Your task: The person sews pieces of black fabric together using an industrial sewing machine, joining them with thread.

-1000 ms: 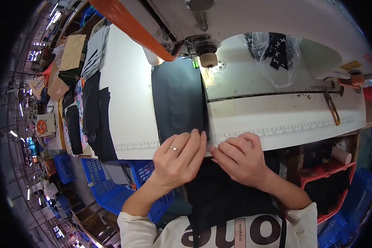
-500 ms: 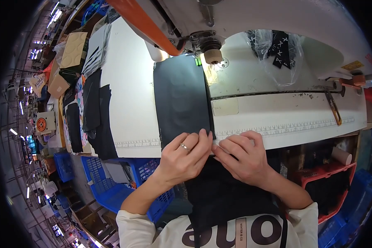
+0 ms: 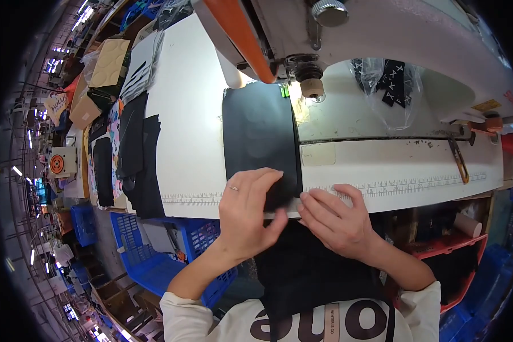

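fabric (image 3: 260, 137) edge under hands, ruler (image 3: 404, 183) digits unreadable

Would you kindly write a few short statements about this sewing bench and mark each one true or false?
1. The left hand grips the near edge of the black fabric panel. True.
2. The right hand holds a pair of scissors. False: it holds nothing, and its fingers lie flat on the white table by the printed ruler.
3. A clear plastic bag of black pieces lies on the sewing machine bed, to the right of the panel. True.
4. The crate beneath the left forearm is red. False: that one is the blue crate; the red crate sits on the right-hand side.
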A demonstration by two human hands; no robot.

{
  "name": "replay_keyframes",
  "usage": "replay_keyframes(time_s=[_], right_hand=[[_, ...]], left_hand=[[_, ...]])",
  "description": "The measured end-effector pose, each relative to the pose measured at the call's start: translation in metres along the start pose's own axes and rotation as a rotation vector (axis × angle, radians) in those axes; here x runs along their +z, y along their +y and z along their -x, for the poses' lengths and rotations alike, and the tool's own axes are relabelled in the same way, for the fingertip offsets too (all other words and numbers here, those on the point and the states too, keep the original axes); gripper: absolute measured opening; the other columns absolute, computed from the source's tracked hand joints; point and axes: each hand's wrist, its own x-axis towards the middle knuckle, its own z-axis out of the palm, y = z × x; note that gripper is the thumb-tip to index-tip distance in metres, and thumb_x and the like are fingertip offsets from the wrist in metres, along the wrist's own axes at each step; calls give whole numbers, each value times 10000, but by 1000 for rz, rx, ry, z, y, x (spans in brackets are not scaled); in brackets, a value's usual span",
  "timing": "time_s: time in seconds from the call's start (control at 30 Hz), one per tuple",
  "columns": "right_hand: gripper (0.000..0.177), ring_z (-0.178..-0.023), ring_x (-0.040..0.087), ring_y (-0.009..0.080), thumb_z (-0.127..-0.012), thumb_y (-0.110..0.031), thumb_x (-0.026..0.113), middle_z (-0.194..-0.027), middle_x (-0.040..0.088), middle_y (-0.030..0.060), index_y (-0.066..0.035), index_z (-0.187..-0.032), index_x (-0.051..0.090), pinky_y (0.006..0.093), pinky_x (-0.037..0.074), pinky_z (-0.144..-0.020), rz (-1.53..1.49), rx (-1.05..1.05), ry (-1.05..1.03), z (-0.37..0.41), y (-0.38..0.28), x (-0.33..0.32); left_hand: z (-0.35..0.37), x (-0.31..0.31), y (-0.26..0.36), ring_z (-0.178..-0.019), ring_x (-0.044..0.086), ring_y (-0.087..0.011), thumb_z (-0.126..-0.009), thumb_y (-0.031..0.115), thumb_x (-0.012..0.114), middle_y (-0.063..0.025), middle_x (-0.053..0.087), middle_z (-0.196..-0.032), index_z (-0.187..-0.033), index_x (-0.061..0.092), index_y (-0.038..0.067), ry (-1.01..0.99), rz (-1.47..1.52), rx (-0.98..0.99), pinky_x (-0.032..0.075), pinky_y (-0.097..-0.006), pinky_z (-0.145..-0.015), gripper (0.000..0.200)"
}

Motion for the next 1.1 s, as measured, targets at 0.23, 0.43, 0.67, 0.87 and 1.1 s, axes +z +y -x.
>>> replay_keyframes(time_s=[0.23,0.43,0.67,0.87,1.1], right_hand=[[208,-1129,651,179,-845,-195,770,-1159,697,33,-86,-1017,729,450,435,-993,38,-77,-96,-2,5,-6],[222,-1143,653,216,-816,-128,777,-1165,693,64,-55,-1015,710,453,453,-973,-70,-16,-37,-3,6,-3],[288,-1219,636,308,-796,-75,779,-1205,684,134,6,-1062,703,460,471,-990,-300,102,-23,-14,7,-7],[353,-1281,610,327,-813,-79,773,-1224,681,143,22,-1142,698,454,464,-1039,-204,-54,-164,-18,12,-8],[300,-1282,613,287,-849,-105,749,-1221,689,120,11,-1122,702,431,468,-1026,-114,-85,-197,-21,11,-11]], left_hand=[[6,6,9,-971,701,-330,-699,-29,717,-159,699,-1104,-1013,726,-46,-26,-114,116,599,-383,-825,314],[12,7,9,-1095,694,-343,-712,-13,717,-171,701,-1141,-1062,724,-68,-86,-234,192,605,-401,-882,355],[15,1,6,-1128,685,-350,-790,12,715,-185,687,-1174,-1062,713,-79,-137,-136,155,600,-404,-891,286],[-21,-15,-16,-1093,675,-339,-862,69,728,-165,661,-1190,-1077,710,-30,-170,62,-53,588,-403,-900,237],[-42,4,-45,-1190,616,-324,-816,152,769,-154,619,-1249,-1150,665,-28,-114,-262,197,522,-388,-997,394]])
